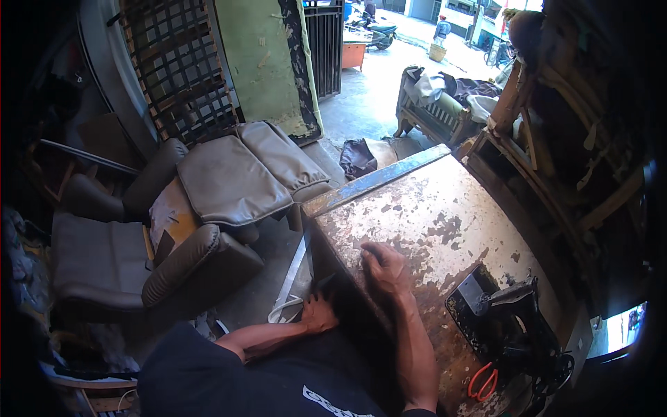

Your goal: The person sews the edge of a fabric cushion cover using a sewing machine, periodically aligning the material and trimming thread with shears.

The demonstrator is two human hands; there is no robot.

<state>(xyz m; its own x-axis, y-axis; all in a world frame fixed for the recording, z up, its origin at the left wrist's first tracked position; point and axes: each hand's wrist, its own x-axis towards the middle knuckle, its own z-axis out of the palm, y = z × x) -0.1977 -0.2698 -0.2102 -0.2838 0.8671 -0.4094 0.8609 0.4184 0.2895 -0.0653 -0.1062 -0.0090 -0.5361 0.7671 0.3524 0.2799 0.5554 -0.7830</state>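
Observation:
My left hand [320, 314] is low beside the table's near left side, its fingers spread. Just left of it, a long pale strip [292, 273] hangs or lies with a white loop at its lower end; whether the hand touches it I cannot tell. At the left edge of the worn wooden table [445, 201], my right hand [389, 270] rests with fingers bent in toward the thumb. Anything inside that grasp is hidden. To its right stands a black sewing machine [511, 313], with a red-handled tool [483, 382] lying in front.
Brown padded armchair parts [104, 254] and loose cushions [233, 177] fill the left side. A webbed frame [177, 62] leans behind, next to a green panel [264, 62]. Wooden furniture frames [549, 167] crowd the right. A cloth-piled bench [434, 108] stands near the bright doorway.

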